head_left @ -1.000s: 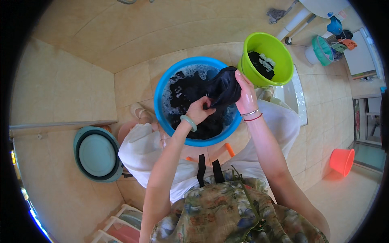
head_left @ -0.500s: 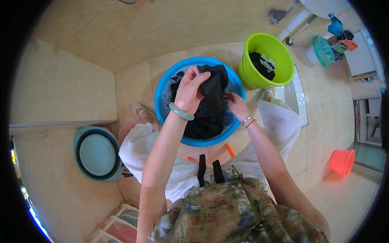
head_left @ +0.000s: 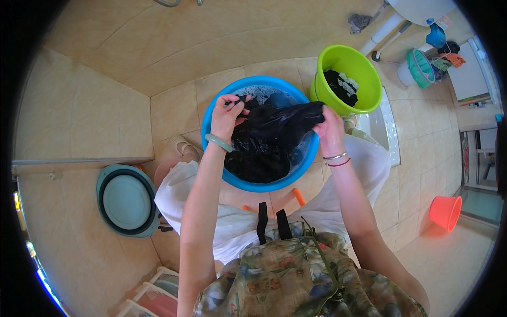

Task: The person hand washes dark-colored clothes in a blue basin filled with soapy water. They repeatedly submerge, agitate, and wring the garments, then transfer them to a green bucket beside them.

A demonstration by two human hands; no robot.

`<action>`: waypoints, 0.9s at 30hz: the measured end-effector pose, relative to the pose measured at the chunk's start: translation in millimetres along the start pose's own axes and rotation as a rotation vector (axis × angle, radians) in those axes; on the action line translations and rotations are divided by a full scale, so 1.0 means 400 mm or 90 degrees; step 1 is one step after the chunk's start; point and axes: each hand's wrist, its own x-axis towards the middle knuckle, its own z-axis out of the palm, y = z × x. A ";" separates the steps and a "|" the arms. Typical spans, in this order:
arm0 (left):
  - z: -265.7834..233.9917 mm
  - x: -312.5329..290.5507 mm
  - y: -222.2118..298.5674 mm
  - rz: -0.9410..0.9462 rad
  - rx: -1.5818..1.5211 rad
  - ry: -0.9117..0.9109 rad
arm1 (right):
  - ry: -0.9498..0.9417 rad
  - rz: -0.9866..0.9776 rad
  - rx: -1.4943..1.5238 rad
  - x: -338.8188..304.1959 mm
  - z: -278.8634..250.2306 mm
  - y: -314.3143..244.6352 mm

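Note:
A wet black garment (head_left: 285, 124) is stretched between my hands over a blue basin (head_left: 210, 100) of soapy water. My left hand (head_left: 227, 116) pinches its left end near the basin's left side. At the right rim my right hand (head_left: 331, 129) is closed around the other end. More dark cloth (head_left: 259, 166) lies in the water below, and I cannot tell whether it belongs to the same garment. Suds (head_left: 262, 92) show along the far side of the basin.
A lime-green bucket (head_left: 369, 79) with dark and pale cloth stands at the far right, beside a white floor fixture (head_left: 391, 127). A grey-green collapsible basin (head_left: 127, 203) sits at left, a coral bucket (head_left: 445, 213) at right. Orange stool legs (head_left: 299, 196) show between my knees.
My right hand has moved up and right and now grips an end of the garment. My left hand has shifted left and slightly down. The cloth is now spread sideways.

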 end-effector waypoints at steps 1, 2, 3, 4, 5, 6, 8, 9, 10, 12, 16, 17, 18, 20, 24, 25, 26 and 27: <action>-0.007 0.001 -0.002 0.009 0.066 0.037 | 0.008 -0.009 0.049 0.006 -0.002 -0.008; -0.010 0.002 -0.005 0.051 0.044 0.065 | 0.076 0.018 0.141 0.021 0.006 -0.014; -0.026 0.006 -0.006 0.074 0.047 0.066 | 0.110 0.002 0.161 0.035 0.008 -0.017; -0.047 0.010 -0.004 0.097 0.051 0.068 | 0.144 -0.013 0.181 0.048 0.008 -0.018; -0.069 0.008 0.001 0.121 0.058 0.075 | 0.175 -0.024 0.202 0.058 0.012 -0.012; -0.047 0.000 0.023 0.093 -0.001 0.061 | 0.159 -0.010 0.177 0.064 -0.004 -0.012; 0.024 -0.024 0.063 0.064 -0.063 0.023 | 0.139 0.027 0.073 0.087 -0.026 0.002; 0.062 -0.037 0.084 0.051 -0.094 0.004 | 0.127 0.045 0.022 0.099 -0.037 0.012; 0.090 -0.046 0.097 0.055 -0.049 -0.030 | 0.118 0.014 -0.106 0.111 -0.053 0.035; 0.139 -0.054 0.110 0.067 -0.036 -0.069 | 0.100 -0.050 -0.360 0.135 -0.091 0.097; 0.167 -0.084 0.142 0.089 -0.026 -0.076 | 0.041 -0.217 -0.732 0.061 -0.023 0.114; 0.188 -0.087 0.155 0.099 -0.029 -0.087 | 0.018 -0.286 -0.746 0.051 -0.023 0.116; 0.203 -0.093 0.170 0.107 -0.029 -0.093 | -0.032 -0.310 -0.687 0.032 0.005 0.108; 0.215 -0.098 0.175 0.123 0.008 -0.137 | -0.128 -0.359 -0.566 -0.003 0.069 0.068; 0.217 -0.073 0.161 0.085 0.118 -0.262 | -0.241 -0.159 -0.288 -0.017 0.148 0.000; 0.219 -0.062 0.151 0.057 0.133 -0.289 | -0.235 -0.141 -0.286 -0.010 0.147 -0.014; 0.207 -0.040 0.127 0.074 0.145 -0.295 | -0.236 -0.122 -0.280 -0.005 0.152 -0.030; 0.191 -0.026 0.101 0.129 0.172 -0.237 | -0.238 -0.102 -0.275 -0.006 0.162 -0.044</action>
